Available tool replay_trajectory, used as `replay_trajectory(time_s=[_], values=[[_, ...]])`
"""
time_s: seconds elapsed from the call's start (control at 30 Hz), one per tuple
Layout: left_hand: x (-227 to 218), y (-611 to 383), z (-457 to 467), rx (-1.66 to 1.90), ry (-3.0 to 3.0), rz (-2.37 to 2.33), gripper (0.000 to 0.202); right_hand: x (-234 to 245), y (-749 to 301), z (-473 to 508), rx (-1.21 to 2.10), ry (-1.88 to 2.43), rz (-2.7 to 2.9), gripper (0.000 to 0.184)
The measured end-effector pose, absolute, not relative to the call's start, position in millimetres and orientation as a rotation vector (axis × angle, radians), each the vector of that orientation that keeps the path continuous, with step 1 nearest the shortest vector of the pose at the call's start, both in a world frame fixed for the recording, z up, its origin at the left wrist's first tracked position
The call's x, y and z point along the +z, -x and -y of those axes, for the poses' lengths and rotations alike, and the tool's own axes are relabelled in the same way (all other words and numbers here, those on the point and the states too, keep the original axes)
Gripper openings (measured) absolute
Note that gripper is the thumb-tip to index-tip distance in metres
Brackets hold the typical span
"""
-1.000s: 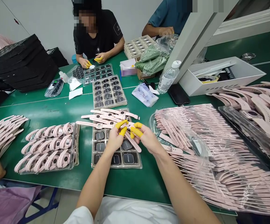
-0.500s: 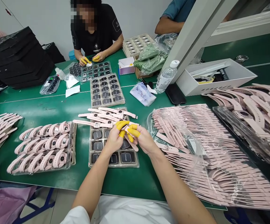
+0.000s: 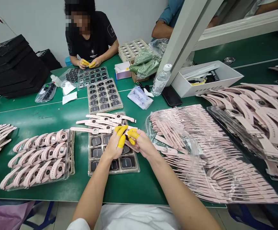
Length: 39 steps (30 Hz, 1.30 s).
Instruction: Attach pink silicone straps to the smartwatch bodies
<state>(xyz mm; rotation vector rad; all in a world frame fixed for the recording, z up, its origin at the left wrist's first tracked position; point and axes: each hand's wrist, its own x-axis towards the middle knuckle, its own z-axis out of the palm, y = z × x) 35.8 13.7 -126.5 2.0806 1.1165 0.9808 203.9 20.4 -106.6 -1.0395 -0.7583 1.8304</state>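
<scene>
Left arm (image 3: 91, 195) and right arm (image 3: 179, 195) bare, angled inward from bottom of view, meeting near middle. White sleeve (image 3: 78, 224) at left upper arm. Left hand (image 3: 112, 145) back up, fingers curled forward. Right hand (image 3: 142, 143) turned inward, fingers bent toward left hand, fingertips close together. Yellow finger cots (image 3: 121, 141) on fingers of both hands. Wrists slightly bent.

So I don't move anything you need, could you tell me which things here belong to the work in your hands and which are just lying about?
In use:
left hand
right hand
the pink watch strap between them
yellow finger cots
tray of dark watch faces beneath

Just lying about:
plastic water bottle
black phone
white box
</scene>
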Motion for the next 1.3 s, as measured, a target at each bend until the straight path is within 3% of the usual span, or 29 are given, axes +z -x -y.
replay_trajectory(time_s=[0.47,0.6,0.9,1.03,1.2,1.3], values=[[-128.1,-34.5,-20.7,0.896,-2.17,-1.207,0.038,-113.9,-205.5,-26.4,1.82,1.078,0.907,0.032],[-127.4,-35.3,-21.8,0.978,-1.982,-1.143,0.04,-110.9,-205.9,-28.2,1.824,0.986,0.893,0.038],[-90.9,-28.7,-20.9,1.072,-1.923,-1.402,0.048,-106.3,-223.6,-37.6,1.289,1.032,1.527,0.044],[-59.2,5.9,-29.1,0.851,-2.013,-1.5,0.052,-100.9,-236.1,-38.5,1.177,1.076,1.83,0.037],[-45.8,40.9,-49.2,0.334,-2.395,-1.644,0.028,-96.9,-249.5,-39.3,0.882,1.328,2.055,0.04],[-49.8,46.1,-58.5,0.205,-2.422,-1.652,0.026,-96.7,-253.0,-39.3,0.84,1.398,2.104,0.031]])
